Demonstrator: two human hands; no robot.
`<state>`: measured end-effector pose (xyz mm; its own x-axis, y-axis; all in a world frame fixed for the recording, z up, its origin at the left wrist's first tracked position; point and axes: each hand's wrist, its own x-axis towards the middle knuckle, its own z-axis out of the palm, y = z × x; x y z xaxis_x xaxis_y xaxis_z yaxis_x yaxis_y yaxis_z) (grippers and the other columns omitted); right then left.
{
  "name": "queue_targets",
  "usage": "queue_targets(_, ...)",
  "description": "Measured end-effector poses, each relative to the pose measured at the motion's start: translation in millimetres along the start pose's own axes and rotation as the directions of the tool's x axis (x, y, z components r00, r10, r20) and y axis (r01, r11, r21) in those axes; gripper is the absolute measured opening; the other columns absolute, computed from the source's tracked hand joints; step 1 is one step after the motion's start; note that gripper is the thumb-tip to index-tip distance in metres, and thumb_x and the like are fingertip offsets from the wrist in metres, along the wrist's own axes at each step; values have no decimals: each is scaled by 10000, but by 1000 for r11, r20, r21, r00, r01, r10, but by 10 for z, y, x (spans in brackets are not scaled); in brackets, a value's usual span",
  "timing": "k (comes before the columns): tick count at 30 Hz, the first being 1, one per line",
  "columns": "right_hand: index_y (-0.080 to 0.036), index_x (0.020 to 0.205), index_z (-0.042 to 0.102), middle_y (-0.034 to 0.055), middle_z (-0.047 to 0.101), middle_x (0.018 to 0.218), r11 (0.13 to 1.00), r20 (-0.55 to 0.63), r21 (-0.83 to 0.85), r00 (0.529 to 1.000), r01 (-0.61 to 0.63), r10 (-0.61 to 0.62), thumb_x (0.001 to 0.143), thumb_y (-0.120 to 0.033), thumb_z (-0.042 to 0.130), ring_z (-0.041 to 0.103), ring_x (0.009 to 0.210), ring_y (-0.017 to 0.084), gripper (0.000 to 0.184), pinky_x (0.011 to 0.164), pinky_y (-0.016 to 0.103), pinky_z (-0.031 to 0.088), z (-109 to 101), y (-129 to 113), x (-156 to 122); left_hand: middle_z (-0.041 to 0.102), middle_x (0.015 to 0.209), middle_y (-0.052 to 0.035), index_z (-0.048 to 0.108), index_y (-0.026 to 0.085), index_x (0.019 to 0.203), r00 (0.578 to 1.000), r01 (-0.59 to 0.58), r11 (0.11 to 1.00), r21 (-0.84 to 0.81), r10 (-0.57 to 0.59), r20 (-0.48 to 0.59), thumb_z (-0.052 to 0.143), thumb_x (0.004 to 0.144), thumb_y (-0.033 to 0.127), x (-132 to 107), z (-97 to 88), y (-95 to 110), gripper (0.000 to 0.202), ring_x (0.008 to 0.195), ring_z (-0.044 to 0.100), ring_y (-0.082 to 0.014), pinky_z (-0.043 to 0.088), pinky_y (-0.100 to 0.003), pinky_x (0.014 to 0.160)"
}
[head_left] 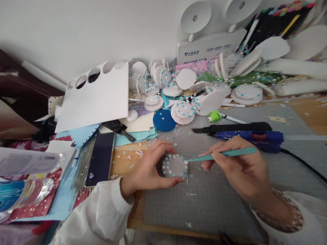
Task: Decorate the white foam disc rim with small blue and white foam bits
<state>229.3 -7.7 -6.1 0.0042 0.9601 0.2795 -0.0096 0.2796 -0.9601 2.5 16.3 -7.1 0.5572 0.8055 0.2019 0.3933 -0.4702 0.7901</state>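
My left hand (153, 166) grips a small round disc (176, 166) between thumb and fingers, just above or on the grey cutting mat (204, 207). Tiny blue and white pieces ring the disc's edge. In my right hand (237, 166) is a pair of teal tweezers (230, 153), held like a pen. Their tips touch or nearly touch the disc's right rim; whether they pinch a piece is too small to tell. Behind the disc lies a blue round lid (165, 120) with a few tiny white pieces on it.
A blue glue gun (247, 136) with a black cord and a black utility knife (235, 127) lie behind my right hand. Several decorated white foam discs (182, 112) crowd the back. At left are a phone (100, 159) and a white board (95, 98) with cut-out holes.
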Motion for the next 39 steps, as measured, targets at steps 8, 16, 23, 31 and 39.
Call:
queue_targets(8,-223,808,589,-11,695,731,997,103,-17,992,70,-68,864,-138,587,663,521,123,102,472,243,572,14,-38,6,623,1004,-74,574,180,1014,998,30,996,-79,-34,-49,844,626,413,-21,16,3,528,938,584,-224,452,-345,864)
queue_targets(16,-221,870,602,-1,668,733,999,178,27,983,47,-51,872,-77,540,661,615,113,157,558,228,569,6,-52,-27,635,952,-58,601,188,976,993,11,986,-166,-30,-113,879,547,440,-16,42,-25,570,887,589,-216,445,-325,803)
queue_targets(23,-220,902,578,0,671,798,994,191,9,976,108,-107,856,-21,524,657,650,107,211,574,233,564,1,-31,-45,628,937,-55,605,188,985,992,-17,977,-211,-10,-129,890,517,443,-18,41,-37,604,877,585,-214,442,-327,796)
queue_targets(31,-235,984,577,-22,657,800,979,202,-6,959,203,-198,822,11,534,663,697,125,298,643,289,569,-37,-25,-95,620,949,-55,604,192,999,990,-44,963,-264,7,-141,896,522,416,-32,51,-59,602,894,575,-212,438,-322,809)
queue_targets(39,-239,984,590,-1,690,833,982,174,19,966,189,-189,813,6,553,677,773,149,301,663,282,581,-27,-31,-85,611,952,-53,593,197,1008,989,-67,958,-280,26,-149,900,517,410,-38,59,-78,617,897,567,-211,437,-325,812)
